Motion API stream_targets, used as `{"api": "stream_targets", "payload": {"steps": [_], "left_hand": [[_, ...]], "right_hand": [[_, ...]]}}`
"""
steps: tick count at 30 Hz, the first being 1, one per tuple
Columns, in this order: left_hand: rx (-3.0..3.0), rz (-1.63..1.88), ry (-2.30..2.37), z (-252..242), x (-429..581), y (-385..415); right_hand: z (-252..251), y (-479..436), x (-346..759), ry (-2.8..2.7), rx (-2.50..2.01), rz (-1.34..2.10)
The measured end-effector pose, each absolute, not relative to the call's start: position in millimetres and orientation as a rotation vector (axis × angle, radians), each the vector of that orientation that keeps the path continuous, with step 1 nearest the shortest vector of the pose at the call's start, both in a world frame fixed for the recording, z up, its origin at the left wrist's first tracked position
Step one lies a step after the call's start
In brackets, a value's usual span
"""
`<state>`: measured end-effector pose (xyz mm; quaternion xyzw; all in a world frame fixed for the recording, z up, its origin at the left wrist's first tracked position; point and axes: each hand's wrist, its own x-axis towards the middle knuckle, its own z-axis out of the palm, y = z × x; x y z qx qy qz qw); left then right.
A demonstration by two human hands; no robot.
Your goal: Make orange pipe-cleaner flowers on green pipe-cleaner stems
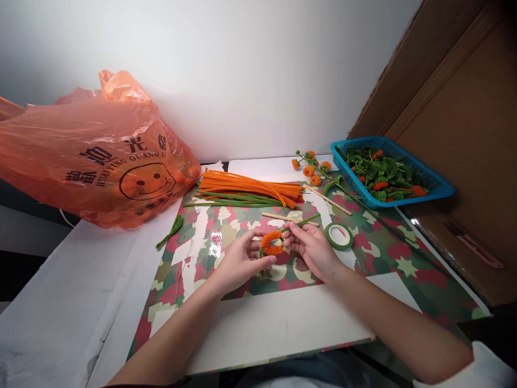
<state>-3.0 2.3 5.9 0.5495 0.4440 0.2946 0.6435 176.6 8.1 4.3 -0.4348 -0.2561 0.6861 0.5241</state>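
While an orange plastic bag (pixel 137 145) with dark lettering and a smiling face bulges at the far left of the table (pixel 52 285), a small looped green bundle (pixel 169 231) lies near it on the patterned covering (pixel 238 283). Next come orange stems (pixel 246 186) in a thick heap, with green stems (pixel 238 199) along its near side. Just in front, the left hand (pixel 246 256) has its fingers curled at the left side of an orange coil (pixel 271 236), bent into a ring and held up between both hands. The right hand (pixel 311 248) pinches a green strip (pixel 309 220) at the ring's right side. Behind it lie two pale sticks; just beside it, a tape roll (pixel 339 236). Farther back, an orange-flowered sprig (pixel 309 171) stretches toward a blue basket (pixel 438 188) of green leafy pieces (pixel 379 170) with orange bits.
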Motion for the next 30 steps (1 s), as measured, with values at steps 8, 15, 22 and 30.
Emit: {"api": "stream_targets", "payload": {"steps": [8, 15, 22, 30], "left_hand": [[1.146, 0.684, 1.019, 5.3, -5.9, 5.2], [1.324, 0.662, 1.053, 9.2, -5.6, 6.2], [1.357, 0.565, 1.002, 15.6, -7.1, 4.5], [1.342, 0.25, 0.81, 16.5, -18.4, 7.4]], "right_hand": [[5.7, 14.3, 185.5, -0.574, -1.031, 1.561], [7.5, 14.9, 187.2, -0.55, -1.024, 1.56], [6.5, 13.6, 186.3, -0.572, -1.036, 1.564], [9.9, 18.5, 192.1, -0.568, -1.028, 1.493]]}}
